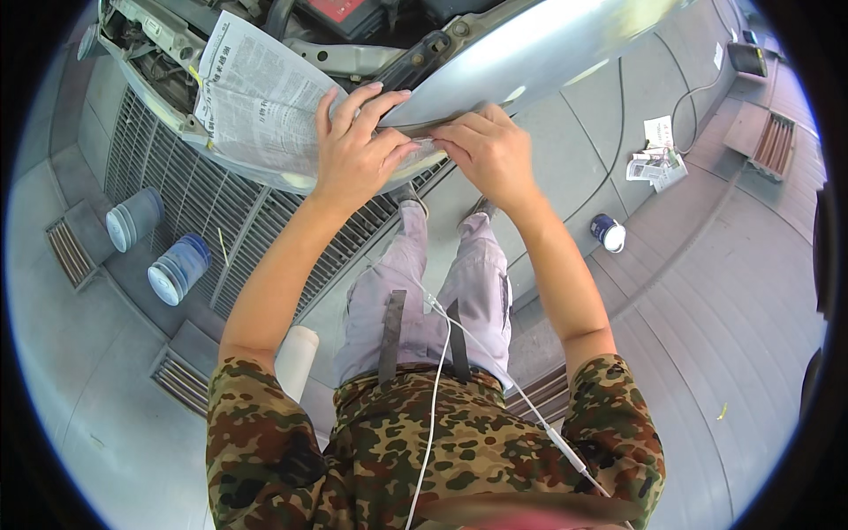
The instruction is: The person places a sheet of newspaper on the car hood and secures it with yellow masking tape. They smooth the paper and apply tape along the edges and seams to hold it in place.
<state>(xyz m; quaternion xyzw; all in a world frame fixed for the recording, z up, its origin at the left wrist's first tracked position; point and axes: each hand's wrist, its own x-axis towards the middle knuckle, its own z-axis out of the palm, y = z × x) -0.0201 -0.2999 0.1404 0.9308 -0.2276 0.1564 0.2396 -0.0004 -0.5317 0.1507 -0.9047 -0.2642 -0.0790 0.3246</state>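
Note:
At the front corner of a car body, both my hands work close together. My left hand (358,146) has its upper fingers spread over the edge of a newspaper sheet (265,102), its thumb and forefinger pinching some crumpled clear film (424,148). My right hand (490,150) is closed, fingertips pinching the other end of the film beside the silver fender (512,66). The newspaper drapes over the front of the car. Exactly how the film is attached beneath my fingers is hidden.
Past the newspaper lies the exposed engine bay (353,26). Two blue-grey buckets (181,265) stand left by the floor grating (256,234). To the right are a paint can (608,231), loose papers (658,157) and a hose (621,115). A white cable (446,353) hangs down my front.

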